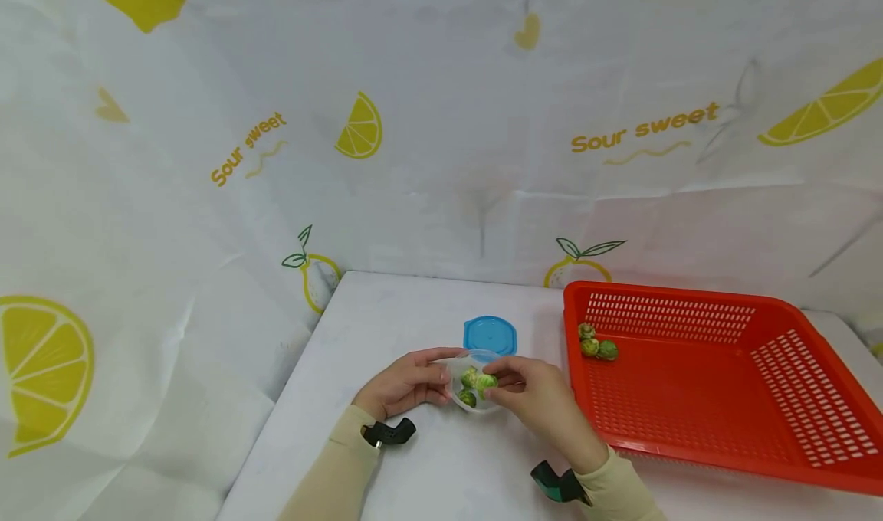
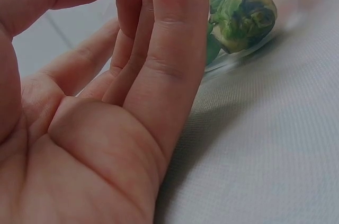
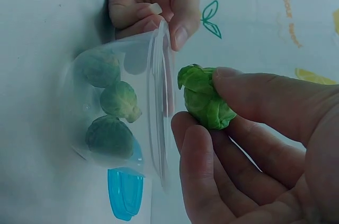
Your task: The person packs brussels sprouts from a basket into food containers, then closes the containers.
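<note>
My left hand grips a small clear plastic container by its side, thumb at the rim. Several Brussels sprouts lie inside it, seen through the cloudy wall. Between the thumb and fingertips of my right hand is a bright green Brussels sprout, held right at the container's open mouth. Close behind the container, a blue lid lies flat on the table. In the left wrist view, my curled fingers hide much of the container, and a darker sprout shows through its wall.
A large red plastic basket with slotted walls stands on the right of the white-covered table. Three Brussels sprouts sit in its back left corner. A lemon-printed cloth hangs behind and to the left.
</note>
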Tool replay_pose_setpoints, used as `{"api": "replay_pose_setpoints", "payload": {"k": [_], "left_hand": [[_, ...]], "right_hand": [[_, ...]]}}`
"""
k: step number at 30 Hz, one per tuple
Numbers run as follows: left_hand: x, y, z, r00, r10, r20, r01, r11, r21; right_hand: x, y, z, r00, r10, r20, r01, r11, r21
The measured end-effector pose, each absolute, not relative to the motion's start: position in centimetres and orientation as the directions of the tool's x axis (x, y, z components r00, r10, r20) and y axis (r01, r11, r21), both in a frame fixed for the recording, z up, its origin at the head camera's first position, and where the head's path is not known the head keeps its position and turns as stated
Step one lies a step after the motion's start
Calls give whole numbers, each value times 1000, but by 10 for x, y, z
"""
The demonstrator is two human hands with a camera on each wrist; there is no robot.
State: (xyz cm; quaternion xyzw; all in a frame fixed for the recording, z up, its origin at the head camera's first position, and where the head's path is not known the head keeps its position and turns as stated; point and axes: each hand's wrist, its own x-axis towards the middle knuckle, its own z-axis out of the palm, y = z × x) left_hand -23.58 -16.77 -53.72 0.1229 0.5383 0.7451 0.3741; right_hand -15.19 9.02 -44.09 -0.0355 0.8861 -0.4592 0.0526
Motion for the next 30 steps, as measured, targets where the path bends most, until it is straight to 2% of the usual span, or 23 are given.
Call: {"api": "replay_pose_setpoints", "payload": {"k": [20,30], "left_hand": [[-234,-168,-534,-688,691,-224,-431,-140,891],[-233,-168,-533,-684,697,-215,-427,-143,893]], "right_hand": [[-151,87,-447,-994,-103,-47,-23,588,-809],[-149,86,-445,-994,-100,-34,-40,653,-757]]}}
